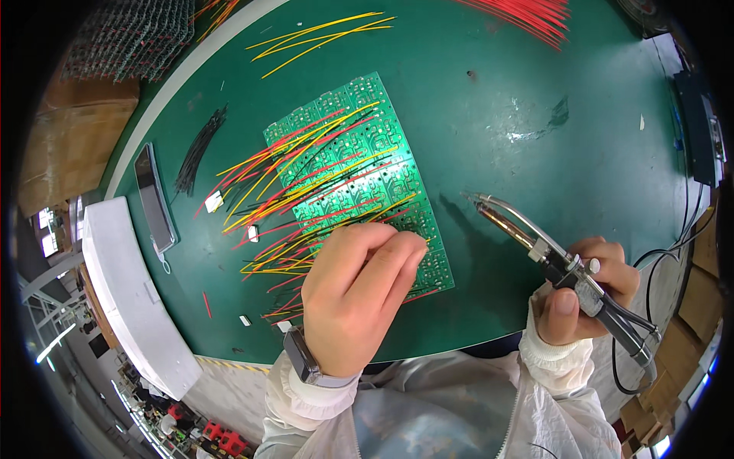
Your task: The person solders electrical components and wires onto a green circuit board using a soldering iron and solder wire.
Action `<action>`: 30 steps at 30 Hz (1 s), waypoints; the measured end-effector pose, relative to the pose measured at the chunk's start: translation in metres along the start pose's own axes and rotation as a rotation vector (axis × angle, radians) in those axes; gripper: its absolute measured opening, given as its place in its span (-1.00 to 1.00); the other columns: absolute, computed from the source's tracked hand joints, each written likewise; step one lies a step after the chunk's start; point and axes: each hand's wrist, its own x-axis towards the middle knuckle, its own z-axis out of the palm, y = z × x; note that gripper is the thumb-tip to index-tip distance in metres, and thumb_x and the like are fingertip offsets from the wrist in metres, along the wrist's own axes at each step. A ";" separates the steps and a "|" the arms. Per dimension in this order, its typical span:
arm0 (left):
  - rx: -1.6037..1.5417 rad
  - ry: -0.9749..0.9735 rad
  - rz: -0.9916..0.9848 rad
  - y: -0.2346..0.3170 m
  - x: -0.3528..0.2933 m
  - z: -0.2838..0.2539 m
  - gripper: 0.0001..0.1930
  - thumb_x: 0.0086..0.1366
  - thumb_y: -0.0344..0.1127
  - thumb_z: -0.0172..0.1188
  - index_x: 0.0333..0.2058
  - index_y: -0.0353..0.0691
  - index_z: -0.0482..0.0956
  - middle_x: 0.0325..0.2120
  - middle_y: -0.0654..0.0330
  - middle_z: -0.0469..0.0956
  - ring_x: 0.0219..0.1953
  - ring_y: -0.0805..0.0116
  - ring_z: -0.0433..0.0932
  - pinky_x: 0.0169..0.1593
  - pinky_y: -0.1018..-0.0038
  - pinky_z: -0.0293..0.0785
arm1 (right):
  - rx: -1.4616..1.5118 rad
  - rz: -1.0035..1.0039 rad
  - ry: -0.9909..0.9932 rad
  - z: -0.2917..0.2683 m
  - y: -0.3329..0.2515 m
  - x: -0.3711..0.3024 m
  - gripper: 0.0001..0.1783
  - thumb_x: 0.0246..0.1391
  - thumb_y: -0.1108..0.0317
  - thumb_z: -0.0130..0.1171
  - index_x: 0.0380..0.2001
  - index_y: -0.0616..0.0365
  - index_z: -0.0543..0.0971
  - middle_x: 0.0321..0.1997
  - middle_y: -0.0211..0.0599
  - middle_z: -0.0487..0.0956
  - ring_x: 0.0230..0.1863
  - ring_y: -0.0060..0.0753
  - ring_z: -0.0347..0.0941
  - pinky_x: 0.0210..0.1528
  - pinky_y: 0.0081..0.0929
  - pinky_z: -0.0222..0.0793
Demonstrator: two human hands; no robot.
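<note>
A green panel of circuit boards (367, 183) lies tilted on the table. Red, yellow and black wires (290, 172) run across it and stick out past its left edge. Over the panel's lower part, my left hand (359, 283) is closed in a pinch, with a small yellow wire end (428, 239) showing at the fingertips. The rest of that wire is hidden by the hand. My right hand (585, 294) wraps round a soldering iron (566, 271) with a thin metal tube along it. Its tip points up and left, right of the panel and apart from it.
Loose yellow wires (321, 38), red wires (527, 19) and a black wire bundle (200, 149) lie on the green table (497, 99). A phone (155, 199) and a white foam block (141, 298) are at left. The iron's black cable (615, 359) loops at right.
</note>
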 end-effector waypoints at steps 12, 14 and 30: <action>0.017 0.002 -0.047 0.003 0.002 0.002 -0.84 -0.10 -0.61 0.28 -0.48 -0.31 0.55 -0.53 0.23 0.44 -0.52 0.38 0.44 -0.47 0.52 0.35 | 0.053 -0.080 -0.114 0.001 -0.003 0.001 -0.55 -0.26 0.29 0.28 -0.39 0.18 0.24 -0.55 -0.24 0.36 -0.72 -0.49 0.26 -0.68 -0.60 0.18; 0.012 0.006 -0.051 0.003 0.002 0.002 -0.85 -0.10 -0.61 0.28 -0.48 -0.31 0.55 -0.53 0.23 0.44 -0.53 0.38 0.44 -0.47 0.52 0.35 | 0.056 -0.093 -0.139 0.000 -0.004 0.002 -0.56 -0.26 0.30 0.28 -0.38 0.17 0.24 -0.54 -0.24 0.37 -0.72 -0.49 0.27 -0.69 -0.60 0.18; 0.001 0.007 -0.055 0.002 0.000 0.003 -0.85 -0.09 -0.62 0.27 -0.47 -0.33 0.55 -0.51 0.21 0.45 -0.49 0.39 0.45 -0.45 0.53 0.36 | 0.048 -0.084 -0.166 0.002 -0.006 0.004 -0.58 -0.30 0.33 0.29 -0.37 0.16 0.29 -0.55 -0.28 0.38 -0.72 -0.49 0.29 -0.69 -0.59 0.22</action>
